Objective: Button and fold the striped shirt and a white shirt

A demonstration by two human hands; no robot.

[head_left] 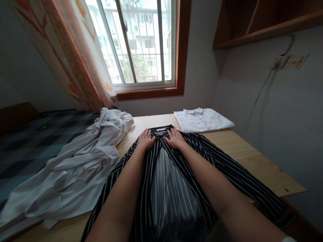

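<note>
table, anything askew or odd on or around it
The white pile at left looks untidy, lying crumpled over table and plaid cloth, unlike the neatly folded shirt. One sleeve of the striped shirt runs past the table's edge. No spill shows.

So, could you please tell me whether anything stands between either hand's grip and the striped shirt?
Nothing visible does: the left hand and right hand both rest directly on the striped shirt, by its collar.
</note>
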